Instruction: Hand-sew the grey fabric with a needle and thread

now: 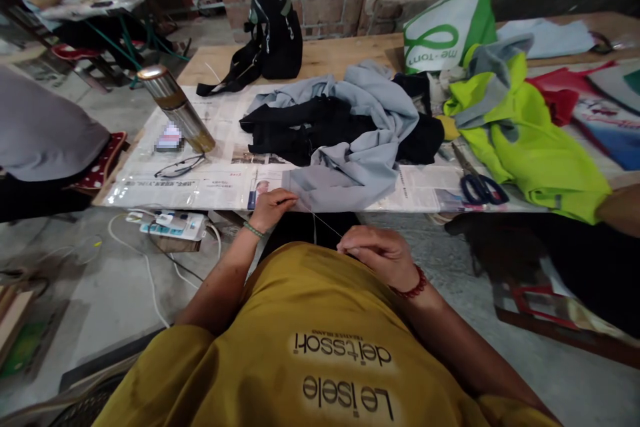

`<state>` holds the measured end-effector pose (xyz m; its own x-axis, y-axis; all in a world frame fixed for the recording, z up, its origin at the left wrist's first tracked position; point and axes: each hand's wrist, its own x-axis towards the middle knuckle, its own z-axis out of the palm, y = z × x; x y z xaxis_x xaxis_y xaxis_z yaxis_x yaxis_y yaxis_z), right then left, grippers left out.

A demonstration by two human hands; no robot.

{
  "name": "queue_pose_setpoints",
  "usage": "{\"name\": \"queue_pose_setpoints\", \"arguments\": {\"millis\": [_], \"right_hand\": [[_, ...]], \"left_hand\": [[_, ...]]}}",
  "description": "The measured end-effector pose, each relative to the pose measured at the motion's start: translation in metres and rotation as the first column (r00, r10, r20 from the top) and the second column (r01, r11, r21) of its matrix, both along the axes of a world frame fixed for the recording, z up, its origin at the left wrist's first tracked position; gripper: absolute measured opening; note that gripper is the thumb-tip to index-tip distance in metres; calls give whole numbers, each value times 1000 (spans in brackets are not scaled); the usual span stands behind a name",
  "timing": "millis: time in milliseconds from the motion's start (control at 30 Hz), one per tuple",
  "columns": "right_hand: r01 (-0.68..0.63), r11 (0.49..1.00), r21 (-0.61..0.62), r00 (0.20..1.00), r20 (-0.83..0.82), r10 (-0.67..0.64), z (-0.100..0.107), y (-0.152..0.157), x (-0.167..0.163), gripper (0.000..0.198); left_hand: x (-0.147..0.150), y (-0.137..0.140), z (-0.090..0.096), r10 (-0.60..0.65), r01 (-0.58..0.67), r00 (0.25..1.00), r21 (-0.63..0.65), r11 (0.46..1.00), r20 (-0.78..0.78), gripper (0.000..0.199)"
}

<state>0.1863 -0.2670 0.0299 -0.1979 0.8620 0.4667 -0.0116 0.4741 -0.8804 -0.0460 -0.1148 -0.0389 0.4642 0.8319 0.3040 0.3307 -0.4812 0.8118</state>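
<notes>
One taut thread [323, 220] slants from grey garment [350, 167] toward right hand [380, 255].

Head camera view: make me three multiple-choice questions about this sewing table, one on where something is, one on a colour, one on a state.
1. Where do the scissors lie?
A. on the floor
B. on the newspaper beside the yellow-green garment
C. inside the black backpack

2. What colour is the cloth at the left hand?
A. grey-blue
B. red
C. white

3. How is the thread between the left hand and the right hand?
A. coiled
B. cut
C. stretched straight

Answers: B, the blue handles rest on the paper by that garment; A, the edge it pinches is grey-blue; C, a straight line joins the hands.
</notes>
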Motion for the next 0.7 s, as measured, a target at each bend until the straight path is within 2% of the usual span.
{"name": "queue_pose_setpoints", "arguments": {"millis": [100, 167, 267, 367, 433, 500, 567, 633, 700], "right_hand": [[-52, 988, 142, 994, 98, 38, 14, -4, -3, 25], [-81, 978, 191, 991, 123, 58, 22, -7, -5, 29], [-118, 969, 218, 990, 101, 98, 28, -11, -6, 35], [-93, 977, 193, 993, 86, 78, 24, -11, -6, 30], [19, 997, 78, 997, 77, -25, 12, -7, -8, 21], [187, 977, -104, 982, 49, -183, -5, 1, -9, 14], [308, 905, -293, 945, -16, -327, -24, 11, -8, 12], [339, 824, -455, 901, -97, -423, -41, 21, -5, 18], [336, 763, -552, 847, -178, -501, -52, 29, 1, 23]], "left_hand": [[-1, 1, 0, -5, 5, 1000, 2, 1000, -17, 16], [-2, 2, -1, -3, 3, 1000, 23, 1000, -22, 15], [-2, 3, -2, -14, 14, 1000, 49, 999, -12, 15], [-2, 3, -3, -30, 30, 1000, 62, 998, 6, 15], [-3, 1, -3, -36, 35, 999, 68, 997, 10, 15], [-3, 0, -2, -42, 41, 999, 74, 996, 13, 15], [-4, -1, -1, -56, 54, 998, 80, 995, 15, 15], [-5, -1, 0, -72, 71, 997, 80, 994, 18, 15], [-5, -1, 1, -87, 85, 996, 75, 994, 21, 15]]}}
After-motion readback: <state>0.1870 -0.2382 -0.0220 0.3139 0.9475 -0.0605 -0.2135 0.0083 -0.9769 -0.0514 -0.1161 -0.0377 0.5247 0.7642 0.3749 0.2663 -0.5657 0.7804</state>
